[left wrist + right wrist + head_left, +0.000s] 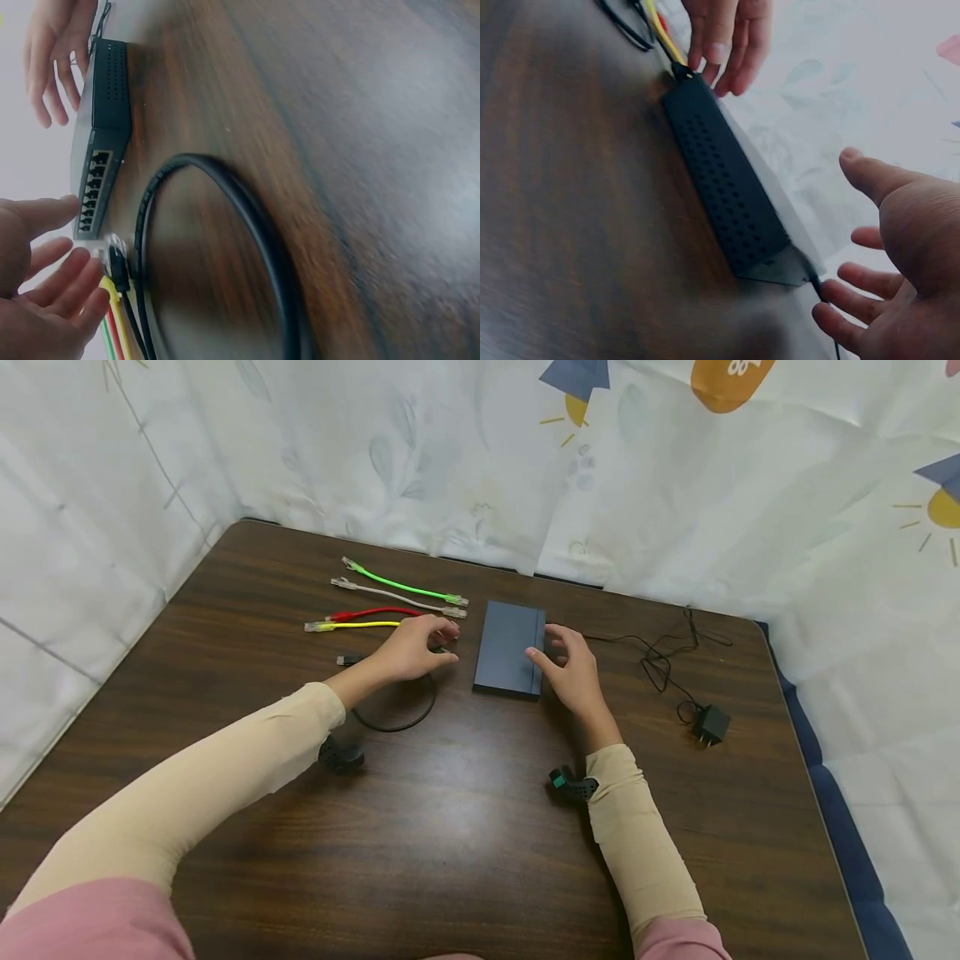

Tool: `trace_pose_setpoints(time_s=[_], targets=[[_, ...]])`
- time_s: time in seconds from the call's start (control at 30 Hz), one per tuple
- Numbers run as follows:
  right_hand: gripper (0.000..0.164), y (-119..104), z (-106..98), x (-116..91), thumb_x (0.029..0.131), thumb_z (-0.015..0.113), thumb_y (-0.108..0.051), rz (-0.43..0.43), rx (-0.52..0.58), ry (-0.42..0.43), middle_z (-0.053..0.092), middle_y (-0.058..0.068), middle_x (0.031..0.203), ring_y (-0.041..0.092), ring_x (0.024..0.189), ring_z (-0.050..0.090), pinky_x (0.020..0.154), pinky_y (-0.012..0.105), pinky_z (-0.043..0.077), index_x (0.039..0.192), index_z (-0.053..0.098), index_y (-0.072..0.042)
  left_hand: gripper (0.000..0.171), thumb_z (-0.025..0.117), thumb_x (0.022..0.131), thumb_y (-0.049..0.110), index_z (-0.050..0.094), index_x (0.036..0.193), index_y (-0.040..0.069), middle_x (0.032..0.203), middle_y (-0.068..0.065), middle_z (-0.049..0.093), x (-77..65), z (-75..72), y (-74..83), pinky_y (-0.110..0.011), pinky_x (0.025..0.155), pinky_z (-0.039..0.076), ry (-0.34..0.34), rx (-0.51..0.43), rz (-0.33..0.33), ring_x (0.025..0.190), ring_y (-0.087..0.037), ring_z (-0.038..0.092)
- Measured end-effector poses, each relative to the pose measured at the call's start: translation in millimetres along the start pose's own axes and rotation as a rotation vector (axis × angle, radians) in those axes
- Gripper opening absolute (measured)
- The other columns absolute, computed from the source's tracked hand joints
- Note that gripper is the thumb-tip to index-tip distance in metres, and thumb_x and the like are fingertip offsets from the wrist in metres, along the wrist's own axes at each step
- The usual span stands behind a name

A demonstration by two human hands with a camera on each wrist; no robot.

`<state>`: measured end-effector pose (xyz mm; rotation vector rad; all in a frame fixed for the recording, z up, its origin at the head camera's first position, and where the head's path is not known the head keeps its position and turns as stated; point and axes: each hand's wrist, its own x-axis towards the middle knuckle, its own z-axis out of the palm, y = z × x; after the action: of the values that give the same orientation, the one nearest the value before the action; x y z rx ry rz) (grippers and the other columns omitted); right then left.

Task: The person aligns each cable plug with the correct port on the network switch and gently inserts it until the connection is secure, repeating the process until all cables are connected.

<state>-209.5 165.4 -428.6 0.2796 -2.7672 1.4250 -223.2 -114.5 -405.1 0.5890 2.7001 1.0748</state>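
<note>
A dark blue-grey network switch (507, 647) lies flat on the table. The left wrist view shows a row of ports (94, 187) along one end. My left hand (415, 647) hovers beside that end, fingers loosely bent and holding nothing. Below it a black network cable (393, 729) lies in a loop; one clear-tipped plug (118, 262) is close to my fingers in the left wrist view. At the switch's opposite side is my right hand (573, 675), thumb and fingers spread. Whether its fingertips touch the casing I cannot tell.
Green (405, 587), white (390, 596), red (375, 612) and yellow (352, 626) network cables lie at the back left. A thin black power cord (660, 664) runs from the switch's right side to a black adapter (711, 725). A printed white curtain (450, 460) borders the table.
</note>
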Motion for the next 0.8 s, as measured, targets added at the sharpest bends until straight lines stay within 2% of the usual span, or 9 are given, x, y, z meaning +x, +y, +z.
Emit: trace_pose_setpoints(time_s=[0.17, 0.37, 0.63, 0.8], targets=[[0.067, -1, 8, -4, 0.089, 0.069, -0.037, 0.023, 0.008, -0.018, 0.037, 0.010, 0.151, 0.030, 0.134, 0.044, 0.105, 0.047, 0.044, 0.145, 0.042, -0.012, 0.041, 0.072, 0.087, 0.014, 0.061, 0.125, 0.004, 0.128, -0.013, 0.060, -4.3, -2.5, -7.1, -0.046, 0.100, 0.045, -0.016, 0.039, -0.010, 0.116, -0.031, 0.057], [0.080, -4, 11, -7, 0.085, 0.074, -0.036, 0.040, 0.005, -0.050, 0.032, 0.009, 0.155, 0.029, 0.139, 0.039, 0.107, 0.046, 0.043, 0.150, 0.034, -0.011, 0.042, 0.070, 0.088, 0.013, 0.059, 0.128, 0.004, 0.131, -0.015, 0.058, -7.3, -6.5, -14.6, -0.049, 0.102, 0.043, -0.038, 0.087, -0.015, 0.121, -0.033, 0.054], [0.097, -7, 9, -10, 0.081, 0.078, -0.037, 0.082, 0.015, -0.115, 0.023, 0.012, 0.160, 0.031, 0.143, 0.034, 0.108, 0.046, 0.042, 0.155, 0.021, -0.011, 0.033, 0.069, 0.088, 0.011, 0.064, 0.120, 0.003, 0.120, -0.016, 0.061, -8.6, -9.1, -21.6, -0.047, 0.095, 0.047, -0.014, 0.093, -0.027, 0.109, -0.032, 0.058], [0.103, -6, 10, -13, 0.079, 0.079, -0.037, 0.142, 0.006, -0.161, 0.017, 0.011, 0.161, 0.032, 0.143, 0.034, 0.108, 0.046, 0.042, 0.156, 0.015, -0.013, 0.029, 0.069, 0.089, 0.013, 0.066, 0.116, 0.003, 0.115, -0.016, 0.062, -10.4, -7.7, -24.4, -0.045, 0.091, 0.048, -0.012, 0.097, -0.036, 0.104, -0.030, 0.058]])
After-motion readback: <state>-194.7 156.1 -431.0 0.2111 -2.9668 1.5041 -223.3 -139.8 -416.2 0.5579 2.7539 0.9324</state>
